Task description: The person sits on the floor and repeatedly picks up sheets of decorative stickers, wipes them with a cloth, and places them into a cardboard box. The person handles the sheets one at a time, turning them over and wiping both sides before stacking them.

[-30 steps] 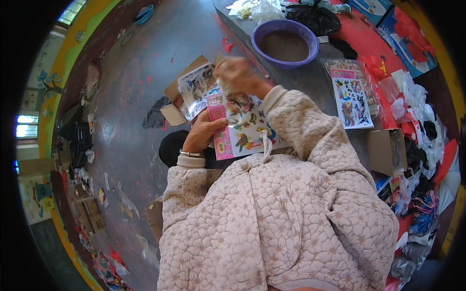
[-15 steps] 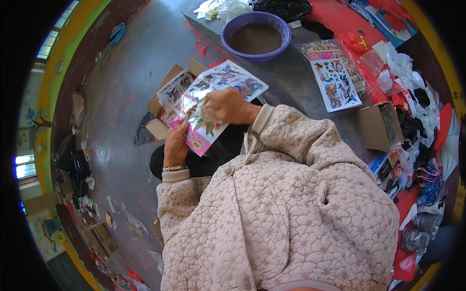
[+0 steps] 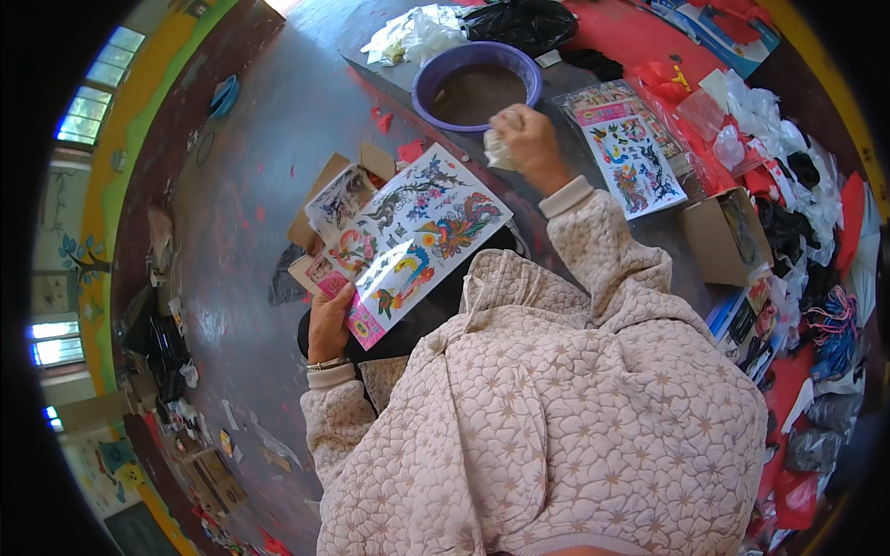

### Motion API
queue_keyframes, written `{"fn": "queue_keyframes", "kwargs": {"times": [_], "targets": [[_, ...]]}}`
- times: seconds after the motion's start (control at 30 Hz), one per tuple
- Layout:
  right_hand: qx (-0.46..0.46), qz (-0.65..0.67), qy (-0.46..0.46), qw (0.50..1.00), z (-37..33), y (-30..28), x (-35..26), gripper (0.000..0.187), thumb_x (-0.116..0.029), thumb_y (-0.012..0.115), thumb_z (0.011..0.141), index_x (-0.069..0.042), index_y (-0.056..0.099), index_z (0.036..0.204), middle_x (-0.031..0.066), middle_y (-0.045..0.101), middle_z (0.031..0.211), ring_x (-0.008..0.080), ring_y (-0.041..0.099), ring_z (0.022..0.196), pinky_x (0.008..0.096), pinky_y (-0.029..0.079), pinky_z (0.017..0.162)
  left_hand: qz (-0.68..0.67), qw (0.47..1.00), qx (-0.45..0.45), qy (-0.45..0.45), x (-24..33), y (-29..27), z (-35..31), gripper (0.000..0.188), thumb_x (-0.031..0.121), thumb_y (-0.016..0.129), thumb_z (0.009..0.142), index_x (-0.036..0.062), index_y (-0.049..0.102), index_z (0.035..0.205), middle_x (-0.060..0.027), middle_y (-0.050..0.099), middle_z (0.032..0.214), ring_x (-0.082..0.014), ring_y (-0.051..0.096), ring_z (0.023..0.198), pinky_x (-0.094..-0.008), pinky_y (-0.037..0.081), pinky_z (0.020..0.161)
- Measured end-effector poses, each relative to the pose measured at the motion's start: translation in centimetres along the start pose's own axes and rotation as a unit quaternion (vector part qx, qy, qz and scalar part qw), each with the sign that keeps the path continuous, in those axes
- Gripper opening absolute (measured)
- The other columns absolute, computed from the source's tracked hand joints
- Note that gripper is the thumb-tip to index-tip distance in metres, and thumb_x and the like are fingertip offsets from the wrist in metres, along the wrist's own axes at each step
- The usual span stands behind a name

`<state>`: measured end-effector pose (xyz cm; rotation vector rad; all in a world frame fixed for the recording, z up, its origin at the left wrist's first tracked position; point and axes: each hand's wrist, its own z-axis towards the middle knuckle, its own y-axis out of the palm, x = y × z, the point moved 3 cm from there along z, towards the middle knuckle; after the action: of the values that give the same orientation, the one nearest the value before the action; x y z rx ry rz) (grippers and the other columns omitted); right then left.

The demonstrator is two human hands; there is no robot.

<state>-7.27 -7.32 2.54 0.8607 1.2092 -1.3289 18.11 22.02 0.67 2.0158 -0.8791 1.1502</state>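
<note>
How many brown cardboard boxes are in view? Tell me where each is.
3 visible: one box partly behind the colourful printed white sheet, another box at right, a third box at lower left. More may be hidden.

The held sheet [image 3: 434,222] partly hides a cardboard box [image 3: 377,161].
</note>
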Motion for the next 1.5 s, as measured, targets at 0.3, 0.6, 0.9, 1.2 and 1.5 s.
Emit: {"fn": "queue_keyframes", "kwargs": {"times": [0.3, 0.6, 0.9, 1.2, 1.5], "targets": [[-0.108, -0.07, -0.146, 0.981, -6.0, 8.1, 3.0, 0.012, -0.017, 0.054, 0.079, -0.006, 0.055, 0.082, 0.0186, 0.059, 0.075, 0.0369, 0.057, 0.072, 0.0412, 0.046, 0.065, 0.068, 0.998, 0.004, -0.007, 1.5, -0.1, -1.8, 0.017, 0.001, 0.052, 0.083, -0.0016, 0.055, 0.099, -0.0083, 0.062, 0.092, -0.0142, 0.061, 0.075, -0.0272, 0.05, 0.067], [-0.154, -0.02, -0.002, 0.988, 0.0, -4.6, 8.8, 0.034, -0.034, 0.061, 0.079, -0.002, 0.057, 0.088, 0.0066, 0.058, 0.074, 0.0137, 0.057, 0.063, 0.0265, 0.046, 0.056, 0.013, 0.994, -0.017, 0.106, 4.1, 0.7, -1.4, 0.015, 0.005, 0.054, 0.084, 0.0002, 0.059, 0.097, -0.0063, 0.063, 0.089, -0.012, 0.06, 0.075, -0.0255, 0.049, 0.067], [-0.506, 0.195, 0.064, 0.838, 0.6, -4.0, -3.7, 0.061, -0.035, 0.066, 0.075, 0.004, 0.047, 0.118, 0.0071, 0.059, 0.093, 0.0079, 0.054, 0.075, 0.0206, 0.045, 0.068, 0.095, 0.978, -0.076, 0.169, 9.8, 3.6, 0.0, 0.008, 0.008, 0.056, 0.083, 0.0026, 0.061, 0.086, -0.001, 0.063, 0.08, -0.007, 0.058, 0.068, -0.022, 0.047, 0.064], [-0.227, -0.061, -0.373, 0.898, -0.7, -4.9, -13.3, 0.013, -0.001, 0.057, 0.076, 0.0, 0.063, 0.088, 0.0081, 0.061, 0.083, 0.0171, 0.059, 0.076, 0.0267, 0.045, 0.065, 0.181, 0.904, -0.065, 0.381, 15.3, 5.1, -2.3, 0.013, 0.007, 0.054, 0.083, 0.0021, 0.063, 0.091, -0.0093, 0.06, 0.104, -0.0146, 0.051, 0.102, -0.0277, 0.041, 0.084], [-0.071, -0.183, -0.607, 0.77, -5.8, -4.7, -13.9, 0.033, -0.009, 0.064, 0.067, -0.009, 0.063, 0.1, 0.0097, 0.06, 0.095, 0.0223, 0.06, 0.078, 0.0291, 0.048, 0.062, -0.37, 0.879, -0.272, 0.126, 7.4, 3.7, -1.3, 0.074, 0.054, 0.03, 0.088, -0.012, 0.037, 0.121, -0.0242, 0.048, 0.118, -0.0312, 0.049, 0.108, -0.0424, 0.037, 0.094]]}}
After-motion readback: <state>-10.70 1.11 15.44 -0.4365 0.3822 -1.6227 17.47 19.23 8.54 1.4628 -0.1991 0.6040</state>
